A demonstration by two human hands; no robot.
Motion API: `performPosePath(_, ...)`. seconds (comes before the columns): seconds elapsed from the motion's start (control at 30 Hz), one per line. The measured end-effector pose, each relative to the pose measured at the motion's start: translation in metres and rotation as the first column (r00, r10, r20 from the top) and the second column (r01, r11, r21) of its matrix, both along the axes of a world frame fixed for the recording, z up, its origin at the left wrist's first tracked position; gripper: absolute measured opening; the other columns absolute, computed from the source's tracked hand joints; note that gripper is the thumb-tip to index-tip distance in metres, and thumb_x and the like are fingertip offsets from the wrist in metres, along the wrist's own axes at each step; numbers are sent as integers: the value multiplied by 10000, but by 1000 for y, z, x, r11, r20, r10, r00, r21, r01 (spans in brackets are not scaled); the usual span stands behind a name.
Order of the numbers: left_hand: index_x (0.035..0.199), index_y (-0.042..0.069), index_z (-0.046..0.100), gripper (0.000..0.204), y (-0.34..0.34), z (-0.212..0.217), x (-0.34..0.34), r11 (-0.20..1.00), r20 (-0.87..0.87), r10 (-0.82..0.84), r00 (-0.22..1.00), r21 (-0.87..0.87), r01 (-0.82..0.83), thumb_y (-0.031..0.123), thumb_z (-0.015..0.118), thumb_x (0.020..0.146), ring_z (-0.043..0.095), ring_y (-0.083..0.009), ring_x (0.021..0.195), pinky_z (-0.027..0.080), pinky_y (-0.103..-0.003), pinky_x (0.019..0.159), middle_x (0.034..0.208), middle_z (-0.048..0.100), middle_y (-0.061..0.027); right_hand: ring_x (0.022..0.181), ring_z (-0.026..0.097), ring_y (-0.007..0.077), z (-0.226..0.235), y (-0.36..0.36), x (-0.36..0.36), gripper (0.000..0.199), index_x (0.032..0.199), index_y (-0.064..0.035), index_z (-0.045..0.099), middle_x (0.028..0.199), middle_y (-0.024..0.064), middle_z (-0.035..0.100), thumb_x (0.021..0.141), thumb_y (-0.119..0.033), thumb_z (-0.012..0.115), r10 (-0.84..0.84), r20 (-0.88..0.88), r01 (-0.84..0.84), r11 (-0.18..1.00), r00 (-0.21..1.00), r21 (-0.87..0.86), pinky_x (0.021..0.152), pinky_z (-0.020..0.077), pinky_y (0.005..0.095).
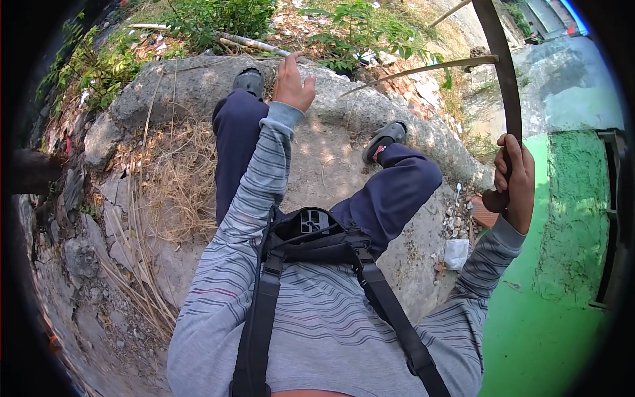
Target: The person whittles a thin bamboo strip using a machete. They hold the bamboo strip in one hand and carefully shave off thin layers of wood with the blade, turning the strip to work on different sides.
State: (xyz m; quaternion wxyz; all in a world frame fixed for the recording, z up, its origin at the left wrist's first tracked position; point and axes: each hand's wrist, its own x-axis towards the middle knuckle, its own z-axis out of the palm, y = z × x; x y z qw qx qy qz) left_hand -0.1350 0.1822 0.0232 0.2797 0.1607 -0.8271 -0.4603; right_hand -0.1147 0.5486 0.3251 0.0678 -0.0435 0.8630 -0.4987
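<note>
Knife (510, 92): the long, dark blade is standing nearly upright at the person's right, with its upper end running out of view at the top edge; the rounded brown butt of the handle is showing below the fingers.
Right hand (519, 177): the fingers are wrapping around the handle and gripping the knife.
Strip (417, 71): this thin, curved, tan piece is reaching leftward from the blade and tapering to a narrow tip; its thicker end is meeting the blade's left edge in the view.
Left hand (294, 85): the hand is reaching forward beside the left shoe, back upward, thumb standing apart; the view is not showing whether the fingers are closing on anything.
Pole (254, 44): the pale pole is slanting out of the leafy plants (228, 16), with its near end appearing at the left hand's fingertips.
Shoes (250, 81): the grey left shoe is resting at the rough stone ledge (159, 86); the right one is pointing outward near the same ledge.
Trousers (393, 188): the dark blue legs are bending at the knees and spreading apart.
Harness (260, 324): black straps are crossing the striped grey shirt (317, 331).
Ground, left: dry grass (178, 185) is lying in a loose tangle below the ledge.
Ground, right: a white packet (456, 254) is lying near a reddish block (485, 210).
Far right: a green wall (575, 231) is bordering the ground.
</note>
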Motion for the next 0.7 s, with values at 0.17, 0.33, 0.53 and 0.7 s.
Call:
performPosePath(0.17, 1427, -4, 434, 635, 0, 4, -2, 1000, -8, 6, 1000, 4, -6, 170, 719, 887, 607, -360, 1194, 498, -429, 1031, 1380, 530, -238, 418, 300, 20, 62, 11, 28, 347, 1073, -43, 584, 654, -41, 400, 1066, -386, 534, -118, -145, 122, 992, 982, 19, 368, 228, 203)
performPosePath(0.33, 1426, -5, 432, 627, 6, -2, -7, 1000, -76, -3, 997, -12, 3, 157, 716, 891, 606, -362, 1200, 495, -430, 1043, 1389, 524, -235, 417, 303, 23, 67, 27, 20, 331, 1061, -50, 581, 649, -43, 411, 1068, -376, 530, -17, -26, 18, 999, 1000, 45, 369, 231, 200)
performPosePath(0.53, 1413, -13, 424, 635, 7, 4, -2, 995, -71, -28, 997, 88, 34, 134, 698, 859, 521, -442, 1262, 421, -473, 1093, 1355, 513, -269, 436, 395, 30, -34, -4, -41, 335, 1012, -57, 579, 651, -44, 457, 1062, -387, 551, 74, 109, -83, 994, 991, 76, 394, 312, 214)
performPosePath(0.7, 1423, 10, 419, 639, 5, 2, -2, 998, -91, -23, 996, 53, 28, 159, 695, 866, 525, -445, 1256, 432, -485, 1074, 1355, 512, -268, 456, 432, 49, -56, -11, -33, 343, 1034, -30, 584, 663, -28, 475, 1049, -372, 575, 73, 110, -65, 996, 991, -68, 411, 348, 213)
